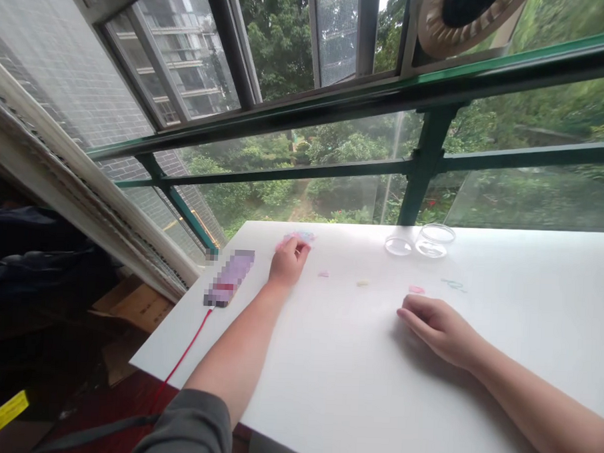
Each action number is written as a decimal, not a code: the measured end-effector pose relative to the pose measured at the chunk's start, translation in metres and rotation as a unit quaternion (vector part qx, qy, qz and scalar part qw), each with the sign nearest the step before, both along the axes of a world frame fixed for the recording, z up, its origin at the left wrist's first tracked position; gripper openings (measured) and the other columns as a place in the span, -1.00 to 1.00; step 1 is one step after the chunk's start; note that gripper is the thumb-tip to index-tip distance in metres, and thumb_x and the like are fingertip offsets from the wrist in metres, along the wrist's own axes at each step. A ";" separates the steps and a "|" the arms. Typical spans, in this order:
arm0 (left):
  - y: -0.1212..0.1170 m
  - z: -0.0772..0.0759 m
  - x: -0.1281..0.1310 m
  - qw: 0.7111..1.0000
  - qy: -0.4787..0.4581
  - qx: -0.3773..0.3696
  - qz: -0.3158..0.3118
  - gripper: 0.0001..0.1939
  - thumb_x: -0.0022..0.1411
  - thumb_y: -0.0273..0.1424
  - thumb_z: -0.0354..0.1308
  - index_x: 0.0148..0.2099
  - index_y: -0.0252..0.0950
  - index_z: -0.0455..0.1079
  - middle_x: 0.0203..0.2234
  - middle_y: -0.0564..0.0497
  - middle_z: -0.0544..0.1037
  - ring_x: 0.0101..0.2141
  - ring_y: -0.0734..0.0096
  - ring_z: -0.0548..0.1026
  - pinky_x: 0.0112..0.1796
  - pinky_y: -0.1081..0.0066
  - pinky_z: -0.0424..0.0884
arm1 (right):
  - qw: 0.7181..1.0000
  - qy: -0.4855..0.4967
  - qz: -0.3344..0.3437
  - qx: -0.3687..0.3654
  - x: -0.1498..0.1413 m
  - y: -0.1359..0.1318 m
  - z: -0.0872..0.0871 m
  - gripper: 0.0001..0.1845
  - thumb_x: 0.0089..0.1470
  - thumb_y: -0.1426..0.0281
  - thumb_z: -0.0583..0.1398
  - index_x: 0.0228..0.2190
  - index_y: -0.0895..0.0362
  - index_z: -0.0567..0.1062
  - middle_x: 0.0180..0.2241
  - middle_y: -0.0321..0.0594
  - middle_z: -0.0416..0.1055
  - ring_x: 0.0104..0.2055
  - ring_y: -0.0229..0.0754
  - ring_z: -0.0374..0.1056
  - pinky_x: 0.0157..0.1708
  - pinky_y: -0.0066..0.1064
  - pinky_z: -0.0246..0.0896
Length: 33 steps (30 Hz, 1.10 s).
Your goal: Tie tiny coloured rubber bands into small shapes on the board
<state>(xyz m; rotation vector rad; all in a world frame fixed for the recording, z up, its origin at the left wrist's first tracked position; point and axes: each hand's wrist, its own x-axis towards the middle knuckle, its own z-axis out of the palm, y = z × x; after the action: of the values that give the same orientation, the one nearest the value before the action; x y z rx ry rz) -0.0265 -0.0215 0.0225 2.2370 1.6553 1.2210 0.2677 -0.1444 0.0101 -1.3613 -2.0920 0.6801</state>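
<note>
My left hand (288, 260) reaches to a small pile of pastel pink and blue bits (305, 237) at the table's far left. Its thumb and fingertips are pinched together, and whatever lies between them is too small to make out. Over the right part of the table, my right hand (440, 328) is on its side, fingers loosely curled. A gap shows between thumb and fingers, with nothing visible in it. Just beyond it lie a small pink cluster (416, 289) and a thin green squiggly strand (453, 284). A lilac bit (324, 274) and a yellowish bit (362, 283) lie between the hands.
Clear round dishes or lids (398, 246) stand near the white table's (326, 361) back edge, two of them stacked or overlapping (435, 240). A phone (230, 277) with a red cable (189, 350) lies at the left. Behind run a green railing (284, 177) and windows.
</note>
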 end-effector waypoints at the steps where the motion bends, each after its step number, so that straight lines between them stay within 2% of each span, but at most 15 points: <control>1: -0.001 0.000 0.001 1.000 -0.007 0.004 -0.013 -0.89 0.20 -0.35 0.07 -0.30 -0.26 0.38 -0.44 0.02 0.54 -0.46 0.42 0.46 -0.36 0.42 0.38 | 1.000 -0.002 -0.001 -0.001 -0.001 -0.001 0.001 -0.65 0.15 0.27 0.00 -0.62 0.09 0.10 -0.63 -0.37 0.05 -0.54 -0.26 0.01 -0.43 -0.38 0.06; 7: -0.001 -0.003 0.004 0.998 -0.022 0.019 -0.054 -0.90 0.16 -0.40 0.12 -0.24 -0.26 0.41 -0.41 0.01 0.55 -0.42 0.42 0.50 -0.33 0.41 0.44 | 1.000 -0.006 0.002 -0.005 -0.003 -0.002 0.004 -0.67 0.15 0.29 0.01 -0.61 0.10 0.13 -0.63 -0.36 0.11 -0.55 -0.28 0.03 -0.49 -0.41 0.01; 14: 0.003 -0.008 0.003 0.996 -0.046 0.010 -0.079 -0.80 0.10 -0.51 0.11 -0.18 -0.26 0.39 -0.34 0.00 0.56 -0.34 0.41 0.54 -0.25 0.38 0.49 | 1.000 -0.014 0.004 -0.018 -0.003 -0.002 0.004 -0.68 0.11 0.30 0.05 -0.62 0.10 0.13 -0.64 -0.39 0.11 -0.56 -0.30 0.03 -0.51 -0.43 -0.02; 18: -0.001 -0.004 0.006 0.996 -0.036 0.002 -0.079 -0.89 0.10 -0.47 0.12 -0.26 -0.27 0.39 -0.37 0.00 0.56 -0.36 0.41 0.53 -0.27 0.38 0.49 | 1.000 -0.018 0.005 -0.018 -0.004 -0.002 0.005 -0.71 0.10 0.31 0.06 -0.60 0.11 0.16 -0.63 -0.38 0.16 -0.56 -0.31 0.04 -0.51 -0.44 -0.01; 20: -0.006 0.000 0.009 0.997 -0.017 0.019 -0.076 -0.94 0.10 -0.41 0.14 -0.31 -0.27 0.38 -0.41 0.01 0.56 -0.39 0.41 0.52 -0.28 0.39 0.47 | 1.000 -0.018 0.007 -0.017 -0.005 -0.001 0.005 -0.72 0.09 0.31 0.05 -0.59 0.11 0.16 -0.63 -0.38 0.17 -0.56 -0.31 0.04 -0.52 -0.45 -0.02; 23: -0.016 0.006 0.017 0.994 0.017 0.059 -0.085 -0.91 0.11 -0.35 0.14 -0.35 -0.26 0.36 -0.46 0.02 0.54 -0.41 0.41 0.49 -0.30 0.39 0.44 | 1.000 -0.020 0.007 -0.013 -0.006 -0.001 0.005 -0.73 0.08 0.33 0.06 -0.59 0.11 0.15 -0.63 -0.38 0.18 -0.57 -0.32 0.04 -0.53 -0.46 -0.03; 28: -0.043 0.012 0.047 0.978 0.049 0.080 -0.186 -0.91 0.16 -0.37 0.09 -0.37 -0.26 0.35 -0.51 0.01 0.49 -0.43 0.42 0.44 -0.31 0.40 0.39 | 1.000 -0.012 0.000 -0.009 -0.007 -0.002 0.006 -0.77 0.07 0.36 0.08 -0.57 0.11 0.18 -0.61 -0.38 0.21 -0.56 -0.32 0.06 -0.52 -0.46 -0.03; 31: -0.064 0.012 0.072 0.961 0.040 0.046 -0.269 -0.92 0.15 -0.39 0.09 -0.36 -0.26 0.37 -0.50 0.01 0.49 -0.41 0.41 0.43 -0.28 0.38 0.38 | 0.999 0.031 0.009 -0.009 -0.006 -0.001 0.005 -0.84 0.08 0.35 0.10 -0.50 0.11 0.23 -0.59 -0.38 0.21 -0.55 -0.32 0.08 -0.52 -0.46 0.00; 33: -0.076 0.010 0.090 0.952 0.003 -0.005 -0.305 -0.93 0.15 -0.39 0.10 -0.35 -0.26 0.38 -0.48 0.01 0.50 -0.40 0.42 0.45 -0.26 0.39 0.39 | 0.997 0.075 0.016 -0.008 -0.005 -0.001 0.005 -0.88 0.09 0.35 0.10 -0.43 0.10 0.25 -0.59 -0.39 0.20 -0.55 -0.32 0.09 -0.52 -0.46 0.01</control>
<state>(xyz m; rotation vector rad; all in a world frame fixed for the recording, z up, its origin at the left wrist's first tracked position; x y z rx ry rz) 0.0632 -0.0971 0.0322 2.4591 0.8406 1.0251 0.2623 -0.1454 0.0147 -1.2477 -1.9966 0.7875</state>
